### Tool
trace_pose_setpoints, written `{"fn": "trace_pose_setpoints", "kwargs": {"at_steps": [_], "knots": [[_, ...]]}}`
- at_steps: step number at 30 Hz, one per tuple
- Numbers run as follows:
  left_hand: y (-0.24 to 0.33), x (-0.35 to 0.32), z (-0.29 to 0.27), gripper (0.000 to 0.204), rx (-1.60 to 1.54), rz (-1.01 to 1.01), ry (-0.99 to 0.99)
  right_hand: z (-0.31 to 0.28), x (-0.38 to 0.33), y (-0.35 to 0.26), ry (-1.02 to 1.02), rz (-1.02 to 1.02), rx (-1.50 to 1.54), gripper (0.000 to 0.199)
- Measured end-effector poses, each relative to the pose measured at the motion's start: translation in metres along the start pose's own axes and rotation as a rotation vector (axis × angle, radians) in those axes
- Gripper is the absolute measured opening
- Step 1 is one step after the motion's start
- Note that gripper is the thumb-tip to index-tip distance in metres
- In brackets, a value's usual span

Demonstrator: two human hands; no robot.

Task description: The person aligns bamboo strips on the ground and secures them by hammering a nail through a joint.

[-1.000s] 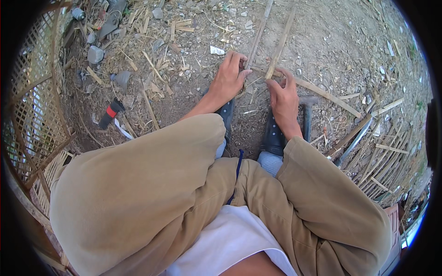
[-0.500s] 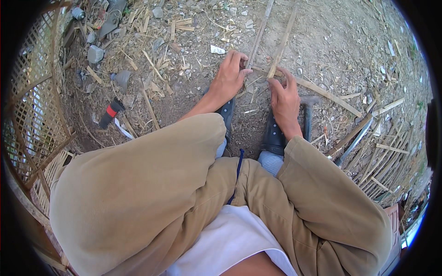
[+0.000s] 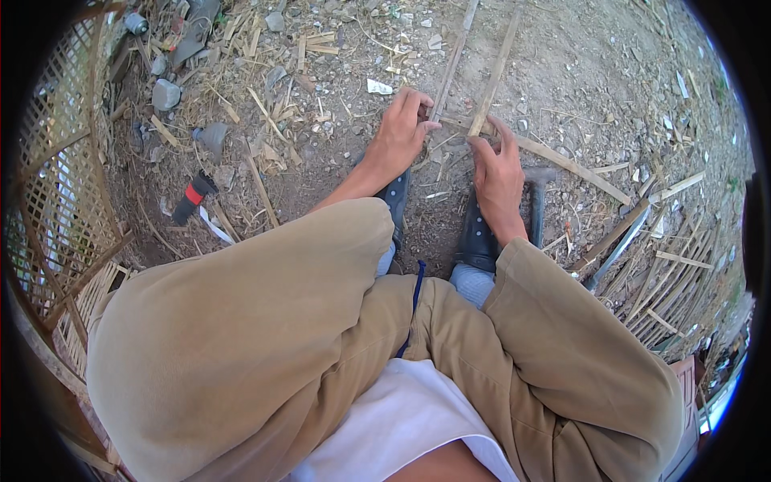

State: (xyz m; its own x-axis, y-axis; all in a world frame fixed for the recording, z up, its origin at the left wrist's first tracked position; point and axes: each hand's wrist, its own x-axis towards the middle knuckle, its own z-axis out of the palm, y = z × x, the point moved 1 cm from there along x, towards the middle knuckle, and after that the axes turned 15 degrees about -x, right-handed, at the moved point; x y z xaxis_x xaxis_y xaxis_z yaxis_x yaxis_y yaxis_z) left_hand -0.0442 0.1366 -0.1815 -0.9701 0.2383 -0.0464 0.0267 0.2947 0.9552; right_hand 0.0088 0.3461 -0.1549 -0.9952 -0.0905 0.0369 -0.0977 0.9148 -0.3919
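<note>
Two long, thin wooden strips reach away from me over the dirt. The near end of the left wooden strip (image 3: 453, 67) lies between the thumb and fingers of my left hand (image 3: 395, 138). My right hand (image 3: 499, 177) has its thumb and index finger at the near end of the right wooden strip (image 3: 495, 72), gripping it. A third flat strip (image 3: 572, 166) lies crosswise on the ground under these ends, running out to the right. Part of it is hidden by my right hand's fingers.
A knife (image 3: 620, 247) lies on the right beside a pile of thin sticks (image 3: 654, 277). At the left are a dark handle with a red band (image 3: 193, 197), a grey stone (image 3: 166, 95) and a lattice panel (image 3: 60, 136). My dark shoes (image 3: 477, 237) are below my hands.
The right wooden strip's far end has swung very slightly to the right. Both hands have stayed almost in place.
</note>
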Motion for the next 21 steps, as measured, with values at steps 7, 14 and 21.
{"fn": "trace_pose_setpoints", "kwargs": {"at_steps": [7,14,21], "knots": [[0.001,0.001,-0.001,0.038,-0.021,0.023,-0.011,-0.001,0.000,0.002,-0.013,-0.019,-0.012,0.028],[0.016,0.005,-0.005,0.064,-0.020,0.084,-0.204,0.001,-0.003,0.008,-0.004,-0.031,0.066,0.030],[0.004,0.027,-0.025,0.059,0.060,0.114,-0.434,-0.001,-0.006,0.011,-0.001,-0.048,0.075,0.031]]}}
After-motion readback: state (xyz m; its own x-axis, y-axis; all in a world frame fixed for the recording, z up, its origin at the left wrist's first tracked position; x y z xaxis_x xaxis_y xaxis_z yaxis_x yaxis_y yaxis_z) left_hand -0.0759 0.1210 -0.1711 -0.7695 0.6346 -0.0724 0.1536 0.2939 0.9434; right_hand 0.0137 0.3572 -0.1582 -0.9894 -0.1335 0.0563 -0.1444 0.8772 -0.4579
